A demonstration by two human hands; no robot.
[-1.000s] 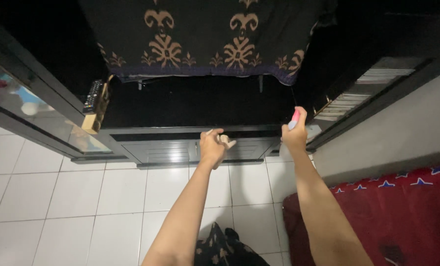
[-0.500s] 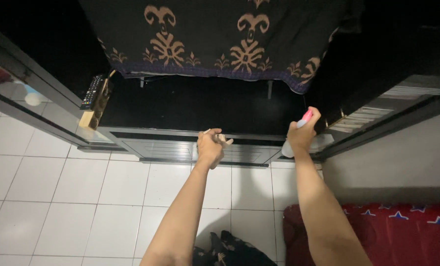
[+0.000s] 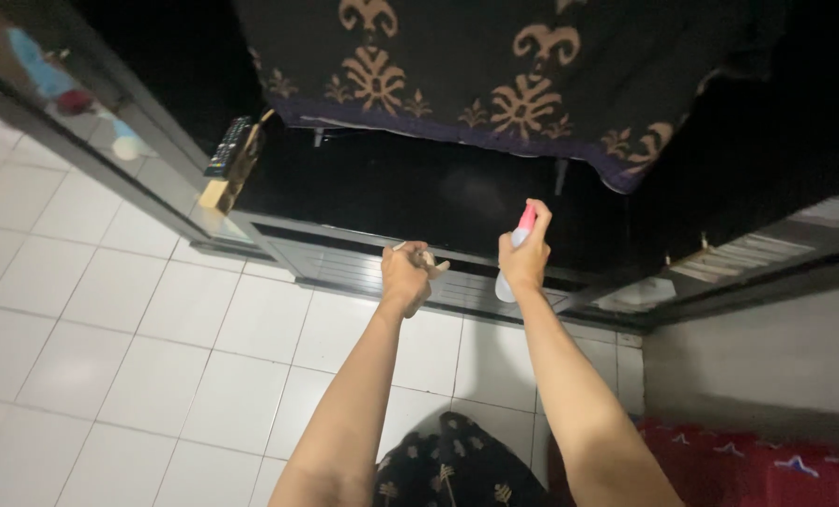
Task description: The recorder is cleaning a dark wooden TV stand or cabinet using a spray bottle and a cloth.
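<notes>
Both arms reach forward over the white tiled floor point(image 3: 156, 347) toward a doorway that opens onto darkness. I see the right hand point(image 3: 528, 255) wrapped around a small spray bottle point(image 3: 511, 265) with a pink top and a clear body, fingers clamped on its neck and the nozzle pointing out into the dark opening, above the grey metal door track point(image 3: 363, 268). The left hand point(image 3: 406, 277) sits just to the left of it, curled shut around something pale; a small end pokes out past the knuckles, but I cannot tell what it is. The two hands are near each other, not touching. A black cloth with tan ornamental motifs point(image 3: 494, 66) hangs across the far top of the opening. At far left, the door edge carries a dark lock plate with a brass-coloured handle point(image 3: 229, 161). A red patterned mat point(image 3: 757, 465) lies at near right, and dark patterned fabric point(image 3: 457, 469) shows between my arms.
</notes>
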